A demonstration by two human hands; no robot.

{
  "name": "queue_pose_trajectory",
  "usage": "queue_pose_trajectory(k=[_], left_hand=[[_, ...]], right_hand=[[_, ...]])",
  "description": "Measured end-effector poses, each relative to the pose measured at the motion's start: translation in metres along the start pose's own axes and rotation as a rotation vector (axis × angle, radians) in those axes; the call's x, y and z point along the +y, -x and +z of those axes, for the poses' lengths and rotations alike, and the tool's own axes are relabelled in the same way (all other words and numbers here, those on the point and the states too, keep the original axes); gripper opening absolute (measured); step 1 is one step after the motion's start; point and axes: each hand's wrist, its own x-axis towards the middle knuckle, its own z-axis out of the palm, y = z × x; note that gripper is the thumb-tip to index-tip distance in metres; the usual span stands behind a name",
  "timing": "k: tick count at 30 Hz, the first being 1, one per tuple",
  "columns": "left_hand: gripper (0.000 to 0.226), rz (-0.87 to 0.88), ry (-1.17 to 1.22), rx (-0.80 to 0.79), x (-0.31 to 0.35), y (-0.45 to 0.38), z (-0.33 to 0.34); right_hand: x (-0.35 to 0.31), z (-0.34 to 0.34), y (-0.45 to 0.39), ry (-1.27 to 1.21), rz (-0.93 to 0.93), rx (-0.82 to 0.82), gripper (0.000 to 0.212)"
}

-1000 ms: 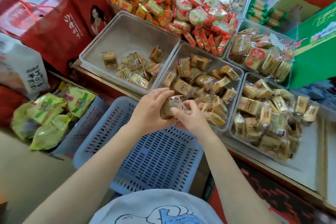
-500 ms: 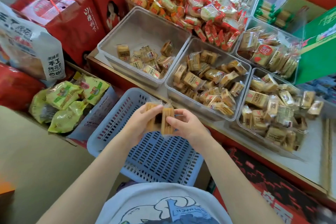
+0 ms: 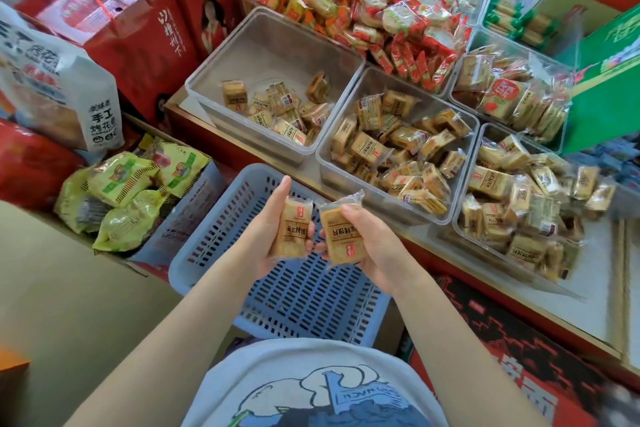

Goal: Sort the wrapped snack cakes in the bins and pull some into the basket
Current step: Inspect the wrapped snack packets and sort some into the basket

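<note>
Left hand (image 3: 268,236): its grip was curled round one wrapped cake (image 3: 292,227), label up, thumb raised at 12 o'clock; it hung over the basket's far half.
Right hand (image 3: 372,243): its grip pinched a second cake (image 3: 343,234), thumb across the top edge, just beside the first, the two nearly touching.
Basket (image 3: 207,236): blue, slotted and bare where visible, directly beneath both hands, its far rim at the tabletop's (image 3: 599,295) near edge.
Left bin (image 3: 277,45): at 11 o'clock from the hands, holding few cakes.
Middle bin (image 3: 398,146): at 1 o'clock, well filled.
Right bin (image 3: 519,204): at 3 o'clock, heaped above its rim.
Risk, wrappers: likely slick, so a loose pinch might let a cake slide out early.
Risk, sorting: the cakes looked alike, so a misread label could put one in the wrong bin.
Risk, reach: a sleeve or wrist brushing the heaped bin might spill cakes onto the tabletop.
</note>
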Motion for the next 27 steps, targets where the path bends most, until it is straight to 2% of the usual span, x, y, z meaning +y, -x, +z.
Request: queue_pose_trajectory(k=[3, 6, 8, 11, 15, 20, 27], left_hand=[[0.081, 0.004, 0.02, -0.006, 0.001, -0.005, 0.005], [0.057, 0.072, -0.057, -0.03, 0.005, -0.006, 0.02], [0.049, 0.121, -0.167, -0.104, 0.005, -0.008, 0.027], [0.067, 0.163, -0.184, -0.103, 0.002, -0.011, 0.027], [0.074, 0.221, -0.178, -0.084, 0.004, -0.011, 0.019], [0.064, 0.255, -0.193, -0.099, 0.0, -0.009, 0.019], [0.054, 0.314, -0.169, -0.008, -0.003, -0.012, 0.023]], right_hand=[[-0.003, 0.002, 0.003, 0.023, -0.034, 0.037, 0.032], [-0.004, 0.005, 0.003, 0.013, -0.082, 0.1, 0.033], [-0.004, 0.006, 0.002, 0.013, -0.111, 0.127, 0.031], [-0.006, 0.006, 0.001, 0.01, -0.116, 0.166, 0.025], [-0.006, 0.004, 0.002, -0.009, -0.132, 0.216, 0.027], [-0.007, -0.002, 0.001, 0.079, -0.135, 0.269, 0.009], [-0.007, -0.005, 0.005, 0.186, -0.181, 0.32, 0.011]])
